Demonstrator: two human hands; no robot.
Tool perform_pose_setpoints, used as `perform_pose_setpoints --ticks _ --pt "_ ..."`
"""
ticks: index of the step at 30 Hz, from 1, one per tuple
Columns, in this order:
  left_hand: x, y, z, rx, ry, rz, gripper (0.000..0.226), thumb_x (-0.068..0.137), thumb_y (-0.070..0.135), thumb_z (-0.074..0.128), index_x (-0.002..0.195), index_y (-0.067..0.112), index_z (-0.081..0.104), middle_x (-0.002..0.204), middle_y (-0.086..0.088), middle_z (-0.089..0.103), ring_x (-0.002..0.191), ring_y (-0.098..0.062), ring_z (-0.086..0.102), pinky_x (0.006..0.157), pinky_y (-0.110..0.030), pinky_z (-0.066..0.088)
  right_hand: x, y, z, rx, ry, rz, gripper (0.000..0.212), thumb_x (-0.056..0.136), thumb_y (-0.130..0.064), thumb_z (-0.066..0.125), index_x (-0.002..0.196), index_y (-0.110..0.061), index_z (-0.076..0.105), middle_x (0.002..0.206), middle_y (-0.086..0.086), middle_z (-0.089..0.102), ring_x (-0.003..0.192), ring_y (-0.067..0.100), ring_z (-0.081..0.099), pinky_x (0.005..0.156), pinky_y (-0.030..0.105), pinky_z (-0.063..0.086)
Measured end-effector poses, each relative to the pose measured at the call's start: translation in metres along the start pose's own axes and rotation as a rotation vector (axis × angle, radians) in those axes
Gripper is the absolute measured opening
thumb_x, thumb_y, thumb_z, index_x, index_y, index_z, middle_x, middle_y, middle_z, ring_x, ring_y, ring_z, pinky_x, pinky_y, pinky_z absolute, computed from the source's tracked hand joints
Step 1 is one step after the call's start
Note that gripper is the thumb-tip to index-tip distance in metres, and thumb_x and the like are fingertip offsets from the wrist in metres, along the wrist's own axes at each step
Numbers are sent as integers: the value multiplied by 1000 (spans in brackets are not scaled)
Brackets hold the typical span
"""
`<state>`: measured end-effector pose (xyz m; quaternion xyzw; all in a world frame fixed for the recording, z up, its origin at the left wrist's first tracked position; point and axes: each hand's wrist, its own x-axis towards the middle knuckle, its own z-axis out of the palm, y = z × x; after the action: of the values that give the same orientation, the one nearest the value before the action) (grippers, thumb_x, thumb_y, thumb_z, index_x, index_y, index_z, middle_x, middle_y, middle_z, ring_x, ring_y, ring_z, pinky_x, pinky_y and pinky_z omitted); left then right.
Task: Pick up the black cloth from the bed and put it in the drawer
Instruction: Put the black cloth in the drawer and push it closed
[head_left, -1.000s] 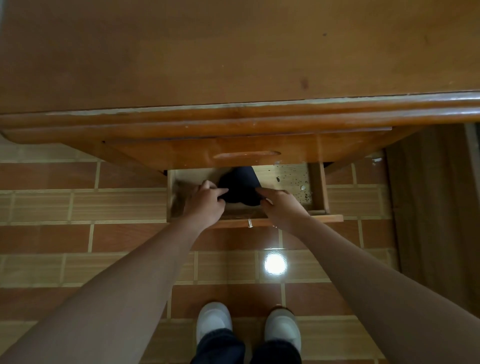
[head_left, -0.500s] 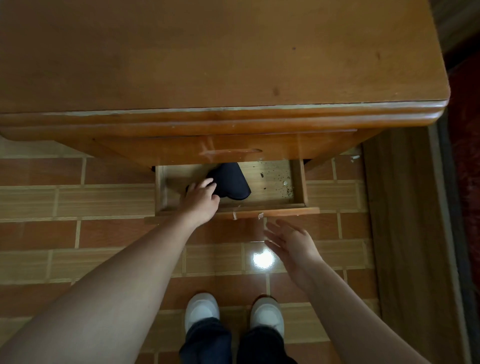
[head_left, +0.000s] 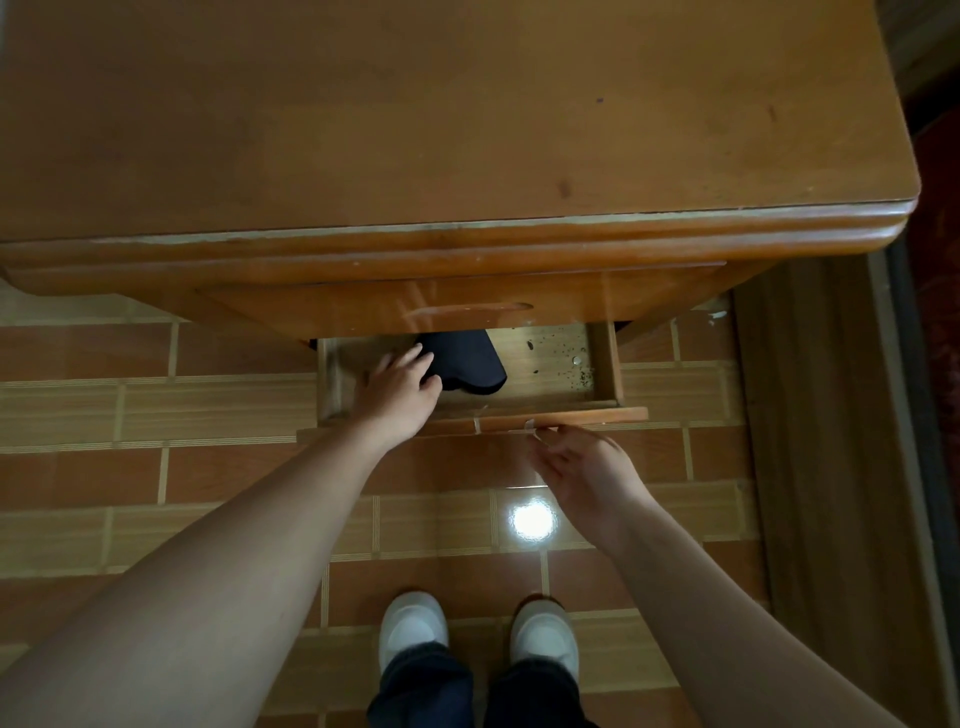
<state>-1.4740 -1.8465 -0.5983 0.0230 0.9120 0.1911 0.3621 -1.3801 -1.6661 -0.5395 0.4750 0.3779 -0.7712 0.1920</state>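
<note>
Fingers (head_left: 415, 358) of the left hand (head_left: 397, 392) are spread loosely and laid on the left edge of the black cloth (head_left: 467, 364); no closed grasp is seen. The cloth is located inside the open drawer (head_left: 602, 364), in its left-centre part, with its far portion hidden under the upper drawer front (head_left: 467, 309). Dark specks are scattered over the bare right part of the drawer floor. The right hand (head_left: 587, 478) is held outside the drawer, just near of its front panel (head_left: 571, 415), with the fingers (head_left: 545, 447) open, relaxed and holding nothing; contact with the panel cannot be confirmed. The drawer is set low in a wooden cabinet (head_left: 467, 130), whose top fills the far half of the view. White shoes (head_left: 415, 629) are placed on the tiled floor (head_left: 156, 405) at the near edge, where a bright light reflection (head_left: 531, 521) is visible.
</note>
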Motion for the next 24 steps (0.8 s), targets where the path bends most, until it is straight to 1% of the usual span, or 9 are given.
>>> perform_pose_setpoints --ticks 6,11,14,18,20,22,23,24 --pt "5 -4 -3 19 -6 -10 49 98 38 26 145 25 24 158 7 14 144 -23 9 117 -48 10 5 -4 0 66 -23 -11 28 81 14 36 88 1 60 96 15 60 109 28 54 104 37 41" --pt "9 -6 -7 50 10 7 49 97 38 26 144 25 25 157 6 17 143 -23 14 116 -50 14 10 -6 -4 129 -61 4 31 79 14 35 97 4 58 101 18 58 109 28 54 95 33 46" --pt "10 -5 -10 53 18 8 49 97 38 26 144 25 26 157 6 17 143 -22 15 116 -50 16 12 -8 -4 160 -87 -6 32 77 15 35 95 0 56 99 17 56 107 27 54 96 33 46" --pt "8 -2 -13 68 13 -9 49 98 39 24 145 26 25 157 6 17 143 -21 16 116 -47 12 19 -18 8 206 -137 -28 32 76 16 34 89 -4 55 89 12 55 97 22 53 97 32 45" --pt "7 0 -16 87 63 -7 47 98 38 24 143 25 29 155 4 24 141 -21 21 114 -44 11 26 -27 19 237 -133 -34 32 77 16 33 89 -4 54 86 11 55 92 20 53 95 30 44" --pt "8 4 -22 110 92 -6 46 98 37 23 141 23 34 152 0 33 138 -23 28 113 -42 12 32 -34 27 253 -127 -40 33 77 17 30 88 -4 53 83 11 52 86 20 51 89 28 44" --pt "7 5 -25 118 86 -7 46 98 37 23 140 22 35 150 -1 36 137 -24 30 113 -42 13 34 -36 28 244 -123 -43 33 77 18 29 86 -3 53 82 11 52 85 20 50 88 29 44" --pt "5 6 -27 124 84 3 46 98 37 24 139 20 37 149 -2 38 136 -25 32 113 -41 15 35 -37 28 232 -122 -43 33 77 18 29 86 -2 54 82 11 53 87 21 51 91 30 44"
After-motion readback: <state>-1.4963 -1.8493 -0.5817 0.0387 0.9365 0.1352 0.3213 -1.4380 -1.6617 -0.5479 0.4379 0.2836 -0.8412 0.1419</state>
